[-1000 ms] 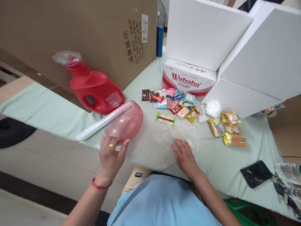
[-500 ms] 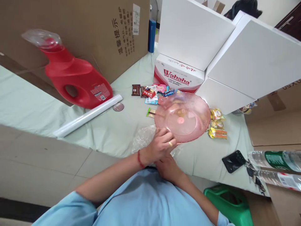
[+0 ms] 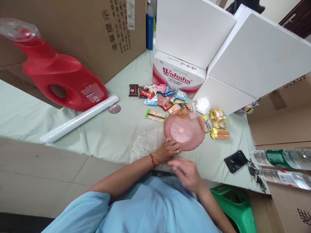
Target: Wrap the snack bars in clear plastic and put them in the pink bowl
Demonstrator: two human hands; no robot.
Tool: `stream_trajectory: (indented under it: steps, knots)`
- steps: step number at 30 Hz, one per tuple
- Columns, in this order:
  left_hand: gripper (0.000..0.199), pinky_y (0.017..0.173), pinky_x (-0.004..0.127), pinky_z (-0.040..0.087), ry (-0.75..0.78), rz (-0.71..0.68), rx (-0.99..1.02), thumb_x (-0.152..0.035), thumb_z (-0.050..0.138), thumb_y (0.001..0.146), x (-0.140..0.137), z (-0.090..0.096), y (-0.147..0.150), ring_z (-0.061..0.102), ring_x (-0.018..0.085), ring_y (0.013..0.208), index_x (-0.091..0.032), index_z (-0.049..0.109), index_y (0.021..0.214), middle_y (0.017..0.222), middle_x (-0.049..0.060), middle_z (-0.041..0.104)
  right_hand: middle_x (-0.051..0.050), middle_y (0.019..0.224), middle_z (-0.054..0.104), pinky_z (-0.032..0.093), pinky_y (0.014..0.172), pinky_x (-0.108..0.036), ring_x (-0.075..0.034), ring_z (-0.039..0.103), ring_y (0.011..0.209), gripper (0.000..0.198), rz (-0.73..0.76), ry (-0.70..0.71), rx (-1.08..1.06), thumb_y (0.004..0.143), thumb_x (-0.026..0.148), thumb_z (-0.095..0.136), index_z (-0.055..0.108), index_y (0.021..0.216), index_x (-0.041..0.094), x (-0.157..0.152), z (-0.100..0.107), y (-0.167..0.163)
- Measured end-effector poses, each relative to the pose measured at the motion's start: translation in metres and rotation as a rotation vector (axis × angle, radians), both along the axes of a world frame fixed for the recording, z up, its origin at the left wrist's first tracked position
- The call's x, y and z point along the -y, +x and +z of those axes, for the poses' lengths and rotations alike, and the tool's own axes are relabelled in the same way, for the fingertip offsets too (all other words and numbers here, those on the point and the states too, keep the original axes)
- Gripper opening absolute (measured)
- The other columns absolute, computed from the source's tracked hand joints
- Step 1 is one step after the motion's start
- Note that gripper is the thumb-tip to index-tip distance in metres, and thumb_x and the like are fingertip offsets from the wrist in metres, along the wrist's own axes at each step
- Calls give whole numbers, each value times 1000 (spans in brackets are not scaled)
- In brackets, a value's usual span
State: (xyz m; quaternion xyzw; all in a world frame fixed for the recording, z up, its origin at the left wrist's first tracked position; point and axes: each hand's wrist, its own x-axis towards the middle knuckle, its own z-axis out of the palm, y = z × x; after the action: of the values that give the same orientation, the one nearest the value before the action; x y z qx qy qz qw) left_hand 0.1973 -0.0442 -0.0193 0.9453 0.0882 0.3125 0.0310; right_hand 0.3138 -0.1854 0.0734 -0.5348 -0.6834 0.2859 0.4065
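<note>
A ribbed, translucent pink plate [image 3: 187, 134] rests low over the table behind my hands. My left hand [image 3: 167, 150] has its fingers closed over the plate's near left rim; the thumb is hidden. Just to the right and nearer my body, my right hand [image 3: 187, 171] is in the air, apart from the plate, with fingers loosely bent and thumb apart. Motion smears its fingertips, and I see nothing in it. A crumpled clear plastic bag [image 3: 143, 145] lies left of the plate and runs under my left wrist.
Wrapped snacks [image 3: 167, 100] and yellow packets [image 3: 219, 124] lie around the plate's far side. A white roll [image 3: 80, 119], round metal disc [image 3: 114, 108] and red jug [image 3: 65, 81] stand left. Right are a black phone [image 3: 235, 161], keys and bottles [image 3: 279, 158]. Behind is a Wahaha carton [image 3: 178, 76].
The plate has come down and closer to the table, uncovering snacks behind it. My right hand has moved away from beneath my left hand to the right. The camera view has shifted slightly.
</note>
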Motion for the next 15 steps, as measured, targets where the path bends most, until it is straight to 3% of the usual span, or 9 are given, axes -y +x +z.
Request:
stream_trajectory:
  steps: [3,5,7,10,13,15]
  knots:
    - [10,89,39,33,-11,3,21,-18,61,103,6,-6,-2,55,19,97,-21,70,106,90,3,68,-9,106,74,59,76,-31,-19,70,86,36,-678,25,35,106,42,55,66,134,22,-1,6,39]
    - [12,92,38,33,-13,-24,9,-14,62,102,9,-6,-3,56,19,101,-22,69,106,92,2,70,-15,123,70,58,71,-32,-20,68,86,61,-980,23,79,97,54,66,57,146,19,-6,-4,63]
    - [13,94,37,35,1,-80,-5,-14,62,101,12,-3,-5,58,17,102,-23,69,106,93,1,72,-19,129,68,59,72,-35,-21,68,85,79,-996,-98,51,87,61,72,53,150,16,-12,-21,81]
    - [13,97,36,37,50,-157,39,-14,64,100,16,7,-9,60,16,107,-25,70,106,99,0,74,-16,113,76,59,67,-36,-23,70,78,71,-889,-285,-112,88,60,66,59,142,15,-13,-44,94]
    - [17,109,40,38,14,-93,178,-28,69,99,16,23,-16,59,20,124,-28,71,116,115,3,75,-12,105,79,54,54,-32,-20,66,66,60,-919,-308,-218,89,53,62,62,136,17,-1,-55,104]
    - [26,117,47,35,-52,3,203,-36,67,100,11,32,-25,57,25,133,-28,69,125,125,7,74,-11,104,79,48,47,-28,-16,59,56,57,-977,-300,-275,85,50,65,63,133,19,14,-50,117]
